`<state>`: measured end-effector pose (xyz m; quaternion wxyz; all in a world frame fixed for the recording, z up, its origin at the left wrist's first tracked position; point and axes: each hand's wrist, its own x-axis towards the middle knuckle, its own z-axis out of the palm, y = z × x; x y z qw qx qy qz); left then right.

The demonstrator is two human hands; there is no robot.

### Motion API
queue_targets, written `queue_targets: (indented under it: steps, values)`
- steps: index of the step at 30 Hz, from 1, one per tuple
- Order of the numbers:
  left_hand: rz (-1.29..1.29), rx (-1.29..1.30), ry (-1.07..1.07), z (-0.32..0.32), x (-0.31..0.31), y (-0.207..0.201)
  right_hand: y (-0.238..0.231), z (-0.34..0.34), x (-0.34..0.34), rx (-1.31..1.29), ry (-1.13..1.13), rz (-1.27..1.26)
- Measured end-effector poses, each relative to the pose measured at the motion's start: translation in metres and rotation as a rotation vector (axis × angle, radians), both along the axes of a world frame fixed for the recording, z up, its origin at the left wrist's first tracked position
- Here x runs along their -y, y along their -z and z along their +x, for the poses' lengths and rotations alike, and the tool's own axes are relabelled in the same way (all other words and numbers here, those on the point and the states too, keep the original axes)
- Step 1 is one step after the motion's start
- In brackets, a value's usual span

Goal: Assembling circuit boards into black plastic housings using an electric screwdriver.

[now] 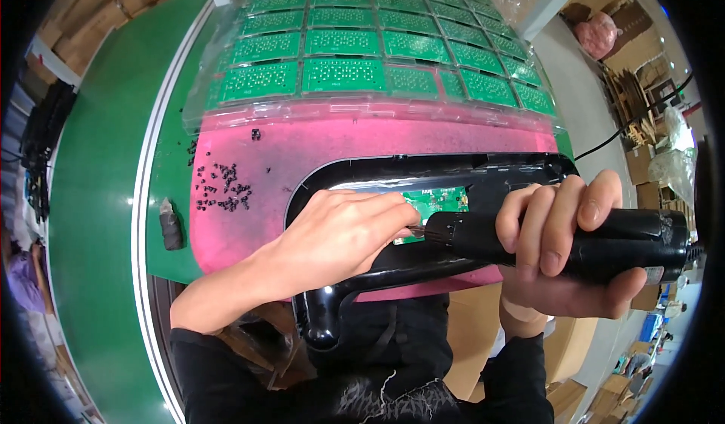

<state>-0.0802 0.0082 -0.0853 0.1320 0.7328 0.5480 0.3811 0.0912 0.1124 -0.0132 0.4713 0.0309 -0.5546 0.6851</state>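
Note:
My right hand (547, 224) is wrapped round a black electric screwdriver (468, 233), which lies nearly level and points left. At its tip, the fingers of my left hand (351, 224) are pinched together beside the thin metal bit. Whatever sits between those fingertips is too small and hidden to make out. Under both hands is a long black plastic housing (323, 307) with a curved left end, its hollow side up. A small green circuit board (442, 197) lies inside it, partly covered by my left hand and the screwdriver.
The housing rests on a pink mat (242, 239). Small black screws (230, 190) lie scattered at its left. Beside the mat is a dark wrapped stub (171, 228). Clear trays of green circuit boards (343, 73) stand at the far side. A black cable (627, 126) hangs at the right.

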Motion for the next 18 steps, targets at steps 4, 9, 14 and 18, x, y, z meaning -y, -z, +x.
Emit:
queue_targets:
  steps: [4, 9, 14, 18]
  values:
    - [0.1, -0.013, -0.071, -0.005, 0.002, 0.0, 0.003, -0.007, -0.003, 0.064, 0.013, 0.002]
    - [0.062, 0.079, -0.175, -0.007, 0.001, 0.004, 0.016, -0.016, -0.007, 0.23, 0.097, 0.017]
    - [-0.013, 0.092, -0.203, -0.008, 0.003, 0.003, 0.028, -0.024, -0.014, 0.239, 0.077, 0.05]
    - [-0.051, 0.055, -0.197, -0.009, 0.003, 0.003, 0.027, -0.028, -0.009, 0.28, 0.12, 0.072]
